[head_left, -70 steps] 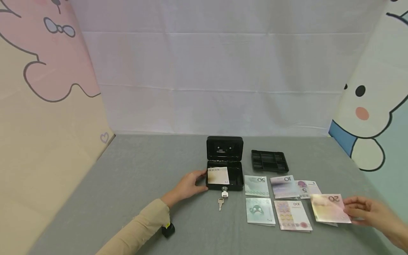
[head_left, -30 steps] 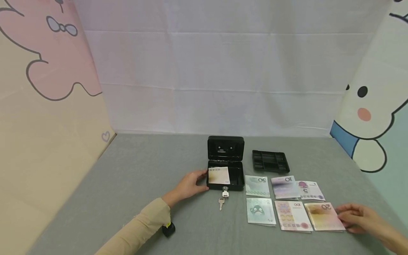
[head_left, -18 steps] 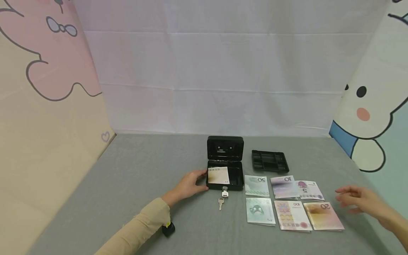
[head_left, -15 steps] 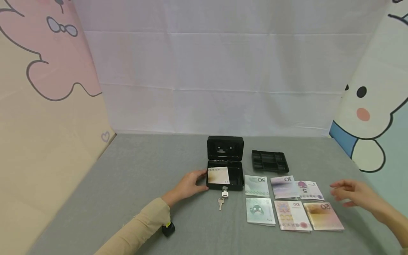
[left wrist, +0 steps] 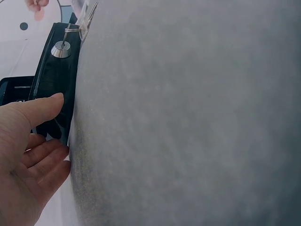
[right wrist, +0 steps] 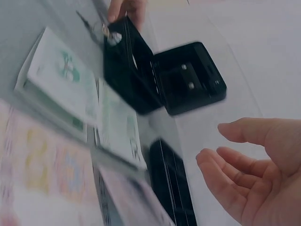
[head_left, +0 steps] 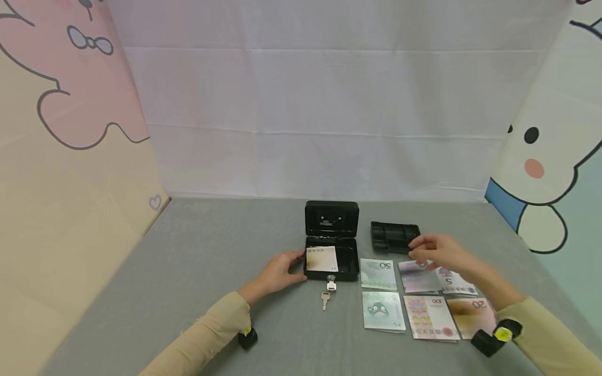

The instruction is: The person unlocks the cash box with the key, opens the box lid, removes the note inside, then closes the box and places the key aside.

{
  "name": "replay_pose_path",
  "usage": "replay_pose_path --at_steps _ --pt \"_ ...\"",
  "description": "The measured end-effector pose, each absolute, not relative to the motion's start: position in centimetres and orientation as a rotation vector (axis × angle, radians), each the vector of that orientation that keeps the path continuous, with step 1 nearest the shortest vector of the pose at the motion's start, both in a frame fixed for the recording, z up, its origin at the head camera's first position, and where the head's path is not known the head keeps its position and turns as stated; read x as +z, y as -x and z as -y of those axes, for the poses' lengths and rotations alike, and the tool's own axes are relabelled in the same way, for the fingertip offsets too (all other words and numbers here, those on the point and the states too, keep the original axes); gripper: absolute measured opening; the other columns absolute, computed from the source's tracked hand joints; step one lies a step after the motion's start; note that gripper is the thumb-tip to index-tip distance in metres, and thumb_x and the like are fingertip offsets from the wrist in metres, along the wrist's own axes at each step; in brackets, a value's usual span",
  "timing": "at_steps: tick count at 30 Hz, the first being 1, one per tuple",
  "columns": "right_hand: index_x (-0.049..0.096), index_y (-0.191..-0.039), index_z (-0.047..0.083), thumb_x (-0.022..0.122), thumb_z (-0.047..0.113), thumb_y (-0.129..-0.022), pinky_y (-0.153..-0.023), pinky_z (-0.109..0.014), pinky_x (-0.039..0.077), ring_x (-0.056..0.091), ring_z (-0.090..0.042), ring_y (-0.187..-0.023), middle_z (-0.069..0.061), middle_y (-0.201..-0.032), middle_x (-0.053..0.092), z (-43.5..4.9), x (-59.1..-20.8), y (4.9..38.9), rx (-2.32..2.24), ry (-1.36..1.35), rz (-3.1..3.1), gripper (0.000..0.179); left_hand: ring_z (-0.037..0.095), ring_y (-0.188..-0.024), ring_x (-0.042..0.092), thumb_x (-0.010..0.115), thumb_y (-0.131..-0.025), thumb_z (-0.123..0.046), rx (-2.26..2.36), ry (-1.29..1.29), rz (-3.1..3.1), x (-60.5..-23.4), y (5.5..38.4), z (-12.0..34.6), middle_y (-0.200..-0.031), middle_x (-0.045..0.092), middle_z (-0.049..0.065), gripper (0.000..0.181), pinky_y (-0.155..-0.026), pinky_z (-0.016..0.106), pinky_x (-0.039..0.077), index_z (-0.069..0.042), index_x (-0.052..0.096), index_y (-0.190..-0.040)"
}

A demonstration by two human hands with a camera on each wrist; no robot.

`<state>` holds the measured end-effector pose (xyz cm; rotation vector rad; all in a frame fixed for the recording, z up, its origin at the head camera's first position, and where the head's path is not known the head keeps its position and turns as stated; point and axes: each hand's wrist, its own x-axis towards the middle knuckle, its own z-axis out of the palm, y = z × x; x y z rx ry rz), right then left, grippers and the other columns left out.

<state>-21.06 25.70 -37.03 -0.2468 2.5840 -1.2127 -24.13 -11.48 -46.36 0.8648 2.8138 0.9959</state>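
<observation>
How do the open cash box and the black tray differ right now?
The cash box has a raised lid; the tray has none. The tray is split into compartments; the cash box shows no dividers inside. A banknote sits in the cash box; none shows in the tray. Both are black.

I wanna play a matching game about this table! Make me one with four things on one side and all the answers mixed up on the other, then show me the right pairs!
Things:
1. keys
2. left hand
3. tray
4. cartoon note

Places, colours and states:
A. split into little compartments
B. pale green
C. touching the left end of the open cash box
D. at the lock on the box's front

Right pairs:
1-D
2-C
3-A
4-B
</observation>
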Motion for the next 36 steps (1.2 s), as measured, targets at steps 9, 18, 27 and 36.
replay_pose_path --at_steps 9,18,27,36 --pt "0.051 -0.113 -0.010 0.060 0.017 -0.087 -0.069 -0.041 0.054 0.060 -0.032 -0.085 -0.019 -0.096 0.062 -19.4 -38.6 23.3 -1.377 0.368 -2.463 0.038 0.028 -0.108 0.055 0.072 -0.078 -0.019 0.997 -0.848 -2.811 -46.6 24.2 11.5 -0.122 0.054 0.019 0.060 -0.090 0.039 0.046 0.007 0.047 -0.127" --pt "0.056 -0.111 -0.010 0.063 0.013 -0.085 -0.071 -0.037 0.054 0.064 -0.025 -0.082 -0.018 -0.098 0.065 -14.1 -40.3 24.6 -1.402 0.206 -2.468 0.035 0.028 -0.107 0.055 0.073 -0.077 -0.018 1.001 -0.858 -2.817 -46.5 24.2 11.5 -0.122 0.055 0.019 0.061 -0.089 0.039 0.046 0.007 0.047 -0.126" --pt "0.053 -0.112 -0.016 0.063 0.004 -0.081 -0.067 -0.034 0.055 0.065 -0.030 -0.080 -0.023 -0.094 0.064 -11.1 -41.5 25.0 -1.411 0.133 -2.483 0.039 0.027 -0.107 0.055 0.072 -0.078 -0.019 0.989 -0.825 -2.814 -46.5 24.2 11.4 -0.122 0.054 0.018 0.060 -0.089 0.038 0.046 0.005 0.047 -0.127" --pt "0.055 -0.110 -0.017 0.062 -0.001 -0.078 -0.063 -0.032 0.055 0.065 -0.027 -0.072 -0.020 -0.089 0.064 -9.9 -41.8 25.0 -1.286 0.104 -2.604 0.036 0.027 -0.108 0.055 0.072 -0.078 -0.019 0.984 -0.844 -2.817 -46.7 24.4 11.5 -0.123 0.054 0.018 0.060 -0.090 0.038 0.046 0.006 0.047 -0.127"
